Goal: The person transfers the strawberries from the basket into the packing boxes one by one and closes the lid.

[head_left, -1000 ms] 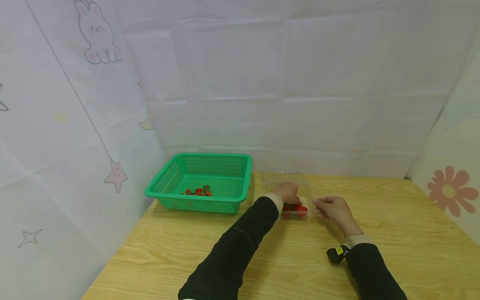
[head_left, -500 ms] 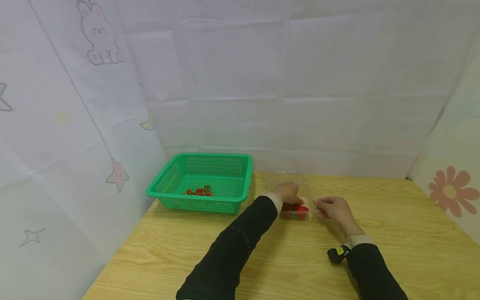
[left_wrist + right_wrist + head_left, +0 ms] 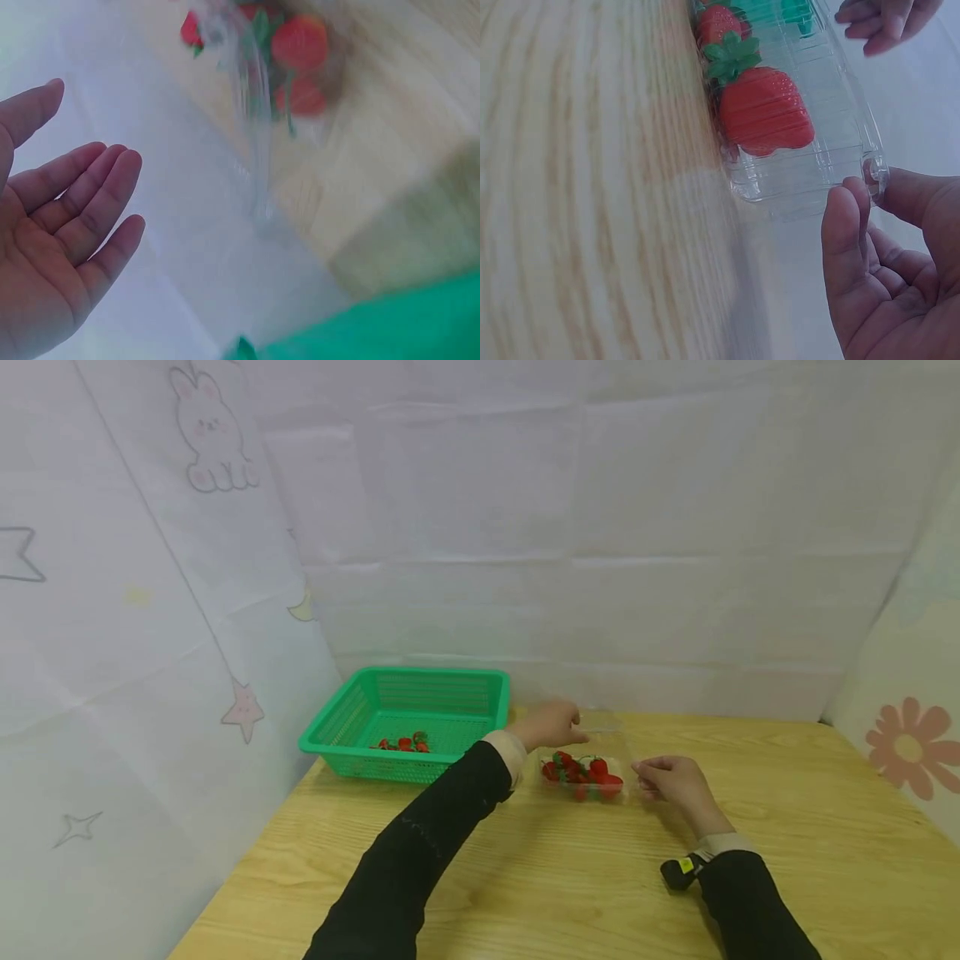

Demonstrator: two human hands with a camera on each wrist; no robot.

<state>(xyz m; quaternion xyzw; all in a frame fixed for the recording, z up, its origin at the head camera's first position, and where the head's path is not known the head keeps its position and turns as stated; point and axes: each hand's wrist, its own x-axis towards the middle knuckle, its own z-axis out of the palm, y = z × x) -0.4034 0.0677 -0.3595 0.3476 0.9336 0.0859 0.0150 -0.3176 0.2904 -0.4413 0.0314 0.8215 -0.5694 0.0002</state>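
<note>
A clear plastic box [image 3: 832, 150] with several red strawberries [image 3: 765, 112] in it stands on the table, its transparent lid [image 3: 603, 739] tipped back behind it. My right hand [image 3: 675, 781] pinches the rim at the box's right end between thumb and fingers, as the right wrist view shows up close. Above the box's left side hovers my left hand [image 3: 549, 725], with fingers apart and nothing in them; the left wrist view shows its bare palm [image 3: 45, 247]. To the left is a green basket [image 3: 495, 702] holding more strawberries [image 3: 406, 744].
The wooden table [image 3: 555, 877] runs back to a white cloth wall [image 3: 600, 527]. A second cloth wall [image 3: 135, 677] borders the left side. My left forearm [image 3: 427, 835] crosses the basket's front right corner.
My left hand has lifted out of the box and moved left toward the basket, uncovering the strawberries inside. The right hand keeps its hold on the rim. The head view has shifted slightly.
</note>
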